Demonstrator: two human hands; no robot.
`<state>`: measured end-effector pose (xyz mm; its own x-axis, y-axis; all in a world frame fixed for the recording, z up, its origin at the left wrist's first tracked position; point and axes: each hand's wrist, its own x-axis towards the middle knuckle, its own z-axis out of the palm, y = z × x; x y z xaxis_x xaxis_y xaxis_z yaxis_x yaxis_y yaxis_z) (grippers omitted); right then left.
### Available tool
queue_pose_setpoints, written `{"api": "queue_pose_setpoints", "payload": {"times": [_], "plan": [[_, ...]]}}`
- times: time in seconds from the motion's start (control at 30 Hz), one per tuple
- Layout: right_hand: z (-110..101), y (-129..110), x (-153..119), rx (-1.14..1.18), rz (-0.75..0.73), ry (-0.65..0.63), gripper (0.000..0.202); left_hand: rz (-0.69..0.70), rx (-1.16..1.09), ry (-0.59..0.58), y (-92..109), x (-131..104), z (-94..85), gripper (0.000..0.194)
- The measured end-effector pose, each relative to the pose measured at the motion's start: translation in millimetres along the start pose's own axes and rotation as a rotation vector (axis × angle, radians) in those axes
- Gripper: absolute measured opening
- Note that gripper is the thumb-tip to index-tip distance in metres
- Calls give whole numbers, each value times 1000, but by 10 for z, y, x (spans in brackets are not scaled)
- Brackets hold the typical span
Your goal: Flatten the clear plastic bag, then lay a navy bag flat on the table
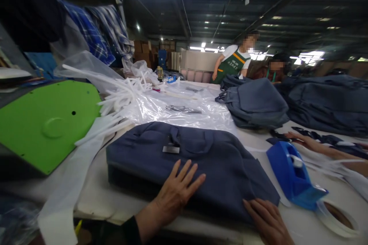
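Note:
A dark blue-grey bag [201,157] lies flat on the white table right in front of me, a small grey label on its top. My left hand [176,191] rests flat on its near side, fingers spread. My right hand [268,220] lies palm down on the bag's near right corner. Neither hand grips anything.
A blue tape dispenser [290,174] and a clear tape roll [337,218] sit to the right. Clear plastic bags [184,107] and white foam strips [120,99] lie behind, a green panel [48,122] at left. More bags [253,103] are stacked at right. Another person's arm [322,149] reaches in; two people stand beyond.

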<state>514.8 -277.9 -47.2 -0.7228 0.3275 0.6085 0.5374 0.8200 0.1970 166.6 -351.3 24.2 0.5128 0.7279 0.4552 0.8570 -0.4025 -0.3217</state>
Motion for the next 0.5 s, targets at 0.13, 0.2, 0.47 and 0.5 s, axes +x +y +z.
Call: {"api": "queue_pose_setpoints", "payload": {"times": [0.13, 0.2, 0.47, 0.5], "plan": [[-12, -71, 24, 17, -8, 25, 53, -48, 34, 167, 178, -171, 415, 52], [-23, -100, 44, 16, 11, 33, 48, -106, 14, 229, 265, -289, 531, 50], [-129, -79, 141, -152, -59, -26, 35, -97, 37, 315, 303, -410, 734, 45], [-207, -66, 245, -177, -92, -56, 33, -70, 73, 338, 268, -400, 761, 46]]}}
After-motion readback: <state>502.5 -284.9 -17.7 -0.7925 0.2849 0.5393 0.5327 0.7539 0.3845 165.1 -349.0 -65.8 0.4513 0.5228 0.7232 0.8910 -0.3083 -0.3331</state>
